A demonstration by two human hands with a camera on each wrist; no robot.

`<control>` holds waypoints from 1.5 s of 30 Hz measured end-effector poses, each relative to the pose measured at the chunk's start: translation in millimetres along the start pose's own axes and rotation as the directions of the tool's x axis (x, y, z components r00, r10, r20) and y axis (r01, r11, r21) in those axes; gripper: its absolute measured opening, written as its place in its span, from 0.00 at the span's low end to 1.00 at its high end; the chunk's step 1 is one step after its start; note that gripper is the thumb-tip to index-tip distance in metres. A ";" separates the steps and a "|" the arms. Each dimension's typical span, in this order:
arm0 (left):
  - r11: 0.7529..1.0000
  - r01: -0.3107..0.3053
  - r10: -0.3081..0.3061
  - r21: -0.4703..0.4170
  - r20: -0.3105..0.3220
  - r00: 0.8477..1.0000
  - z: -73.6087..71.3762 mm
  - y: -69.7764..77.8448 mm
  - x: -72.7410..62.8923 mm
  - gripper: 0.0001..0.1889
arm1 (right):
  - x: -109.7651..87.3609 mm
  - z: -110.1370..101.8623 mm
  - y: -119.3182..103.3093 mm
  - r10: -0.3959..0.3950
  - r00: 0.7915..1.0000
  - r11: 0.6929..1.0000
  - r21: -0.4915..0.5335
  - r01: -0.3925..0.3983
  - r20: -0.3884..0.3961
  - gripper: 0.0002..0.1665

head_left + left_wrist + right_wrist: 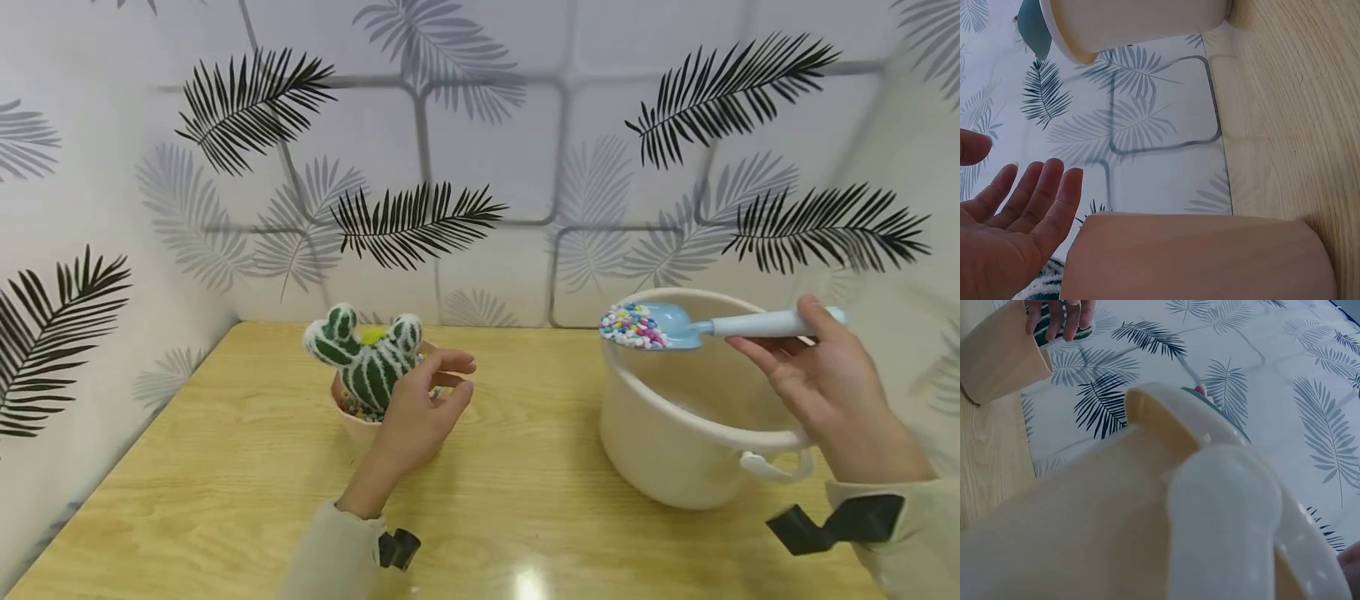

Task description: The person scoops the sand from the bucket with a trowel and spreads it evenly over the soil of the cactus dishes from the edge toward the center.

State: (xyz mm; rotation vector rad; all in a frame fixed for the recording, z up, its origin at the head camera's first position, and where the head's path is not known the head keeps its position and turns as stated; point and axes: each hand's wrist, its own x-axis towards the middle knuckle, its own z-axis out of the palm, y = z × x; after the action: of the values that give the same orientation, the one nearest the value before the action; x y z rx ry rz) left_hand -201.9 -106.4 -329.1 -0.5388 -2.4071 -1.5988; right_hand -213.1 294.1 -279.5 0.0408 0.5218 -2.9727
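My right hand (832,375) grips the white handle of a light blue toy shovel (678,325). Its blade carries a heap of small multicoloured pebbles (633,327) and lies level over the left rim of a cream bucket (667,450). In the left wrist view the blade (1034,28) shows past the bucket rim. My left hand (423,408) is beside a fuzzy green-and-white cactus (371,375), its fingers loosely bent with nothing between them. The cactus stands in a peach-coloured pot (1197,262), with more coloured pebbles (352,406) around its base.
Both containers stand on a wooden table (510,500), the pot left and the bucket right. A leaf-patterned wall covering (495,150) rises behind the table's back edge. The bucket's white side handle (776,468) juts out at the front right, under my right hand.
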 end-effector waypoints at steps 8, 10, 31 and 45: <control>1.000 -0.013 0.013 -0.026 -0.003 1.000 -19.8 -5.6 -6.2 0.14 | -0.5 5.3 13.7 0.047 0.994 0.998 0.041 -0.051 0.099 0.09; 1.000 -0.013 0.013 -0.023 -0.014 1.000 -24.8 -5.8 -8.8 0.13 | 0.0 7.8 19.1 0.049 0.994 0.998 0.036 -0.053 0.099 0.10; 0.997 0.010 0.003 0.071 -0.185 0.983 -80.0 -19.4 -41.2 0.07 | 11.2 26.5 66.9 0.090 0.996 0.995 0.028 -0.090 0.016 0.09; 0.997 0.023 -0.002 0.068 -0.296 0.955 -125.6 -21.0 -49.1 0.09 | 17.9 39.9 96.9 0.098 0.994 0.993 -0.062 -0.100 -0.041 0.12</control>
State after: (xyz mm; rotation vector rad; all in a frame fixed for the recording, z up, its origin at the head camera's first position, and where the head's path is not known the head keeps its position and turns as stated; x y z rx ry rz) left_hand -169.8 -238.3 -315.1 -0.2496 -2.2361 -1.4725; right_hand -218.9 188.1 -275.6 0.1142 0.6004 -2.8619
